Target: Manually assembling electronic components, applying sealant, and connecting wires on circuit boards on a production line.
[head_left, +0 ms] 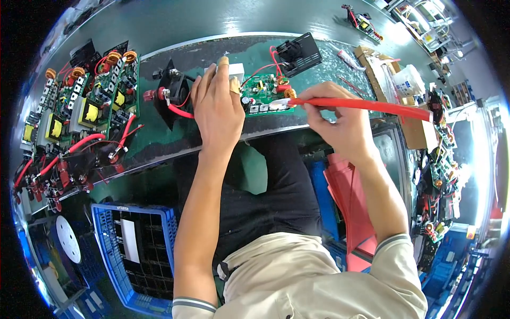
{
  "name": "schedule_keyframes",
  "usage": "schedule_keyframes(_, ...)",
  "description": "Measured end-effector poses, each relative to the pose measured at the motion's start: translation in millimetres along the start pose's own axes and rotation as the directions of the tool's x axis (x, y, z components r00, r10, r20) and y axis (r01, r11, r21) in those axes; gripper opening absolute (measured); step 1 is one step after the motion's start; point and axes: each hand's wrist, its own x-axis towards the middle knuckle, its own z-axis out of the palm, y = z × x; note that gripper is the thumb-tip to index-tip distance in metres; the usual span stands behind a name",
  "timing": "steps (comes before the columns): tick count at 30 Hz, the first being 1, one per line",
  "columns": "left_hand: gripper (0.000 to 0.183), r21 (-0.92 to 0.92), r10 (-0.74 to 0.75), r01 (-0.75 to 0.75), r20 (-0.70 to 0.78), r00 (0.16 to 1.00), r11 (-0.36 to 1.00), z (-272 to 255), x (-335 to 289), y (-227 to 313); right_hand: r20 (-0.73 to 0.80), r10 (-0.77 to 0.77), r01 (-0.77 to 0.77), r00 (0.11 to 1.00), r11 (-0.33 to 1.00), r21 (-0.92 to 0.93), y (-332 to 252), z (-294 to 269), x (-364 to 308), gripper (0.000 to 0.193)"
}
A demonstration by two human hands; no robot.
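A green circuit board (259, 95) lies flat on the workbench in front of me. My left hand (219, 111) rests over its left part with the fingers stretched out, some wearing tan finger covers. The hand hides that side of the board. In my right hand (344, 126) is a red-handled brush (372, 105), pinched near its working end. The white-coated tip touches or hovers just over the parts along the board's near edge. A black vented panel (300, 55) is wired to the board at the far right. At the left stands a black end plate (169, 101) with a red terminal and thick red cable.
Several assembled circuit boards (87, 109) stand at the bench's left, with red cables hanging over the edge. A cardboard box (376, 69) stands at the right. Below are a blue crate (135, 297) and red sheets (345, 196). Another board (364, 24) lies farther back.
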Motion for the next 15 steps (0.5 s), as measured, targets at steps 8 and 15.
schedule_keyframes(8,0.055,-0.007,-0.025,0.025,0.019,0.999,1.000,-2,-4,-1,0.033,-0.035,0.034,0.999,0.999,0.011,-10,12,1,0.021)
schedule_keyframes(15,0.055,-0.021,-0.043,0.043,0.030,0.999,0.999,-2,0,-2,0.045,-0.068,0.067,0.997,0.998,0.021,-14,25,11,0.024)
